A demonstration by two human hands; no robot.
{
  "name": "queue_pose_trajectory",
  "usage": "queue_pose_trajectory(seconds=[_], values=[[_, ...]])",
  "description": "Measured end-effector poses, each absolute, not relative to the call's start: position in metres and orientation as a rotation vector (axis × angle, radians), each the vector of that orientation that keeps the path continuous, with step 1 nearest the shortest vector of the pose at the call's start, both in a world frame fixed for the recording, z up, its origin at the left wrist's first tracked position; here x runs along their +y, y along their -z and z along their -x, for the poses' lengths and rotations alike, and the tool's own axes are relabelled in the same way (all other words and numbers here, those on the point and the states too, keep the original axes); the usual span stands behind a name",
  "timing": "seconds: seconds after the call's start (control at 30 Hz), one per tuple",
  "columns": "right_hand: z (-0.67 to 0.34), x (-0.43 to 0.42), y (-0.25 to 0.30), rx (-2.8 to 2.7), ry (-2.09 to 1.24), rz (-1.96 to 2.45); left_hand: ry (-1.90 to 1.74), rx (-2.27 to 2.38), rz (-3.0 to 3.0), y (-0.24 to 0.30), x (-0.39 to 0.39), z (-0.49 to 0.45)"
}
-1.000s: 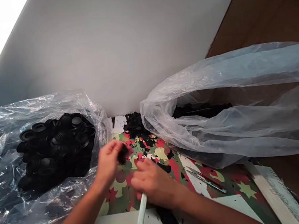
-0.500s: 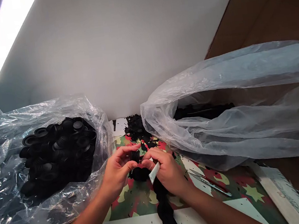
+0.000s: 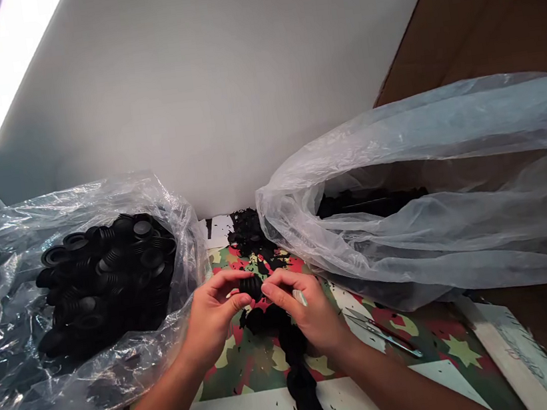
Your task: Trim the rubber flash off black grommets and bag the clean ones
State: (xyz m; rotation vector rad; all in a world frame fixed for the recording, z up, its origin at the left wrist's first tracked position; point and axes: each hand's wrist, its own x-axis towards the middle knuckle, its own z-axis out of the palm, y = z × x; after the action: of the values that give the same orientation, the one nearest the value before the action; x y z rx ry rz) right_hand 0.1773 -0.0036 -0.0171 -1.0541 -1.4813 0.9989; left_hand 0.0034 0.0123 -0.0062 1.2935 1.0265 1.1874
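My left hand (image 3: 212,317) and my right hand (image 3: 307,308) meet over the patterned mat and pinch a small black ribbed rubber part (image 3: 253,287) between their fingertips. My right hand also grips a pale tool (image 3: 299,297), of which only a short end shows between the fingers. Below the hands, a black strip of rubber trimmings (image 3: 298,370) trails toward the table's front edge.
A clear plastic bag (image 3: 18,373) full of black rubber parts (image 3: 107,281) lies at the left. A large clear bag (image 3: 432,224) with dark pieces lies at the right. Black scraps (image 3: 249,231) pile at the back. Thin metal tweezers (image 3: 384,335) rest on the camouflage mat (image 3: 422,340).
Both hands have come together and risen a little. The left hand brought the black part to the right hand's fingertips. The pale tool turned from sticking out below the hand to nearly hidden.
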Motion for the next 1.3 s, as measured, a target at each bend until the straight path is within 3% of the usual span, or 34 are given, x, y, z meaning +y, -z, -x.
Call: queue_pose_trajectory(seconds=[0.17,0.27,0.7,1.0,1.3], values=[[-0.175,-0.001,0.03,-1.718,-0.331,1.011,-1.126,1.14,-1.342,0.005,0.009,-0.002],[-0.171,-0.002,0.04,-1.9,-0.104,0.94,-1.02,1.127,-1.366,0.006,0.008,0.0],[-0.186,0.004,0.029,-1.872,-0.606,0.932,-1.06,1.212,-2.028,0.013,0.011,0.02],[-0.177,0.002,0.037,-2.146,-0.504,1.129,-0.94,1.133,-2.157,0.014,0.01,0.017],[-0.183,0.009,0.04,-2.306,-0.269,0.974,-0.882,1.128,-1.956,0.001,0.013,0.013]])
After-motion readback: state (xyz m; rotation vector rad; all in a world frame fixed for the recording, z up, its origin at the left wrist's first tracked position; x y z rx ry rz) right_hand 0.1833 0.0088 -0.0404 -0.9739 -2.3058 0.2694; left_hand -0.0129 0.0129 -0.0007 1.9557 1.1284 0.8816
